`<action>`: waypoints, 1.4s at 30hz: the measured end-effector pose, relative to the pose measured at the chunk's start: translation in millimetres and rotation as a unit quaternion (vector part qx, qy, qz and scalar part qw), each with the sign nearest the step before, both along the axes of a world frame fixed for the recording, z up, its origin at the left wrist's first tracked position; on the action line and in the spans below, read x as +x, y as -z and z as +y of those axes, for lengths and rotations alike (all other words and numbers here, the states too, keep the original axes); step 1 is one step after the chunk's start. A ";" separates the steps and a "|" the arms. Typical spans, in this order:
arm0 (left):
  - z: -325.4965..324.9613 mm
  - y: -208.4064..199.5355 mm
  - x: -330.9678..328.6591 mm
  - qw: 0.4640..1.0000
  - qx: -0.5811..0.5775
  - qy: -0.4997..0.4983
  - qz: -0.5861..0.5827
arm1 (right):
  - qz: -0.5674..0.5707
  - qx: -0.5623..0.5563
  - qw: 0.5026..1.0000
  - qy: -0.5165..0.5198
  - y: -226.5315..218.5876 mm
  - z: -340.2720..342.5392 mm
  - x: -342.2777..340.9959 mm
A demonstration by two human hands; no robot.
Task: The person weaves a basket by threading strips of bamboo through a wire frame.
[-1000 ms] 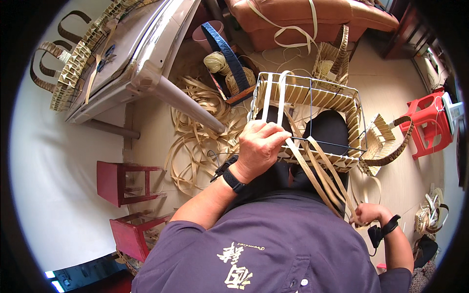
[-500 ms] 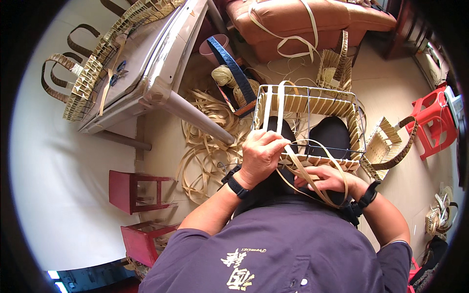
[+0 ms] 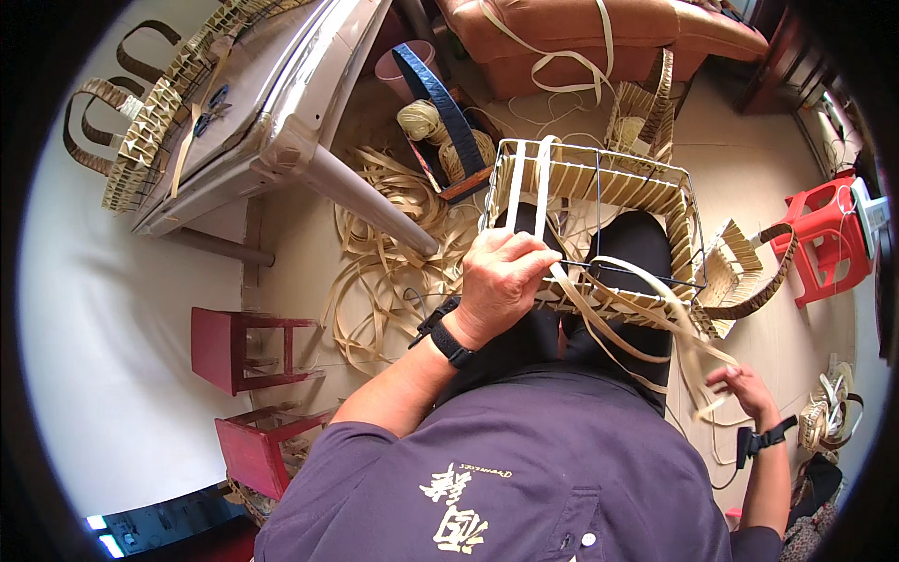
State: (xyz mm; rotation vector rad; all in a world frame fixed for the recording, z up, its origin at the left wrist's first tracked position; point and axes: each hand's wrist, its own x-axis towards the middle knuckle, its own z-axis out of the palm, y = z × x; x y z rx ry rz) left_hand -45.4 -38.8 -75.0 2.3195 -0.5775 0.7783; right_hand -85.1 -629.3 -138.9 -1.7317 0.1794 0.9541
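Note:
A rectangular wire-framed basket (image 3: 599,161), its sides wrapped in pale flat strips, rests across my lap. Two bands of strip run across its open top near the left end. My left hand (image 3: 506,281) is closed at the near left of the rim, pinching a flat pale strip (image 3: 599,323) against the wire. From there the strip trails right in slack loops, partly blurred. Out to the right, clear of the basket, my right hand (image 3: 746,390) has curled fingers around the strip's far part; the exact grip is small and blurred.
A table (image 3: 281,169) stands at the left with woven baskets and scissors (image 3: 213,108) on it. Coiled strips (image 3: 375,253) lie on the floor below. A handled basket (image 3: 735,272) and a red stool (image 3: 824,244) are to the right; a brown sofa (image 3: 581,47) is behind.
My right hand has moved from beside the basket's near edge out to the right, drawing the loose strip along. My left hand stays at the rim. The view has shifted slightly.

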 end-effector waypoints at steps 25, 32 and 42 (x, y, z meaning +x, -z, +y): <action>-3.5 2.9 4.4 1.000 -0.016 0.017 0.007 | -0.351 -0.215 0.863 -0.294 -82.4 327.9 56.8; -5.6 5.0 3.3 0.999 -0.031 0.022 0.010 | -0.309 -0.111 0.893 -0.308 -67.9 296.8 55.7; -11.2 2.7 5.7 0.999 -0.034 0.034 -0.004 | 0.011 -0.538 0.583 -0.608 6.5 27.9 -36.1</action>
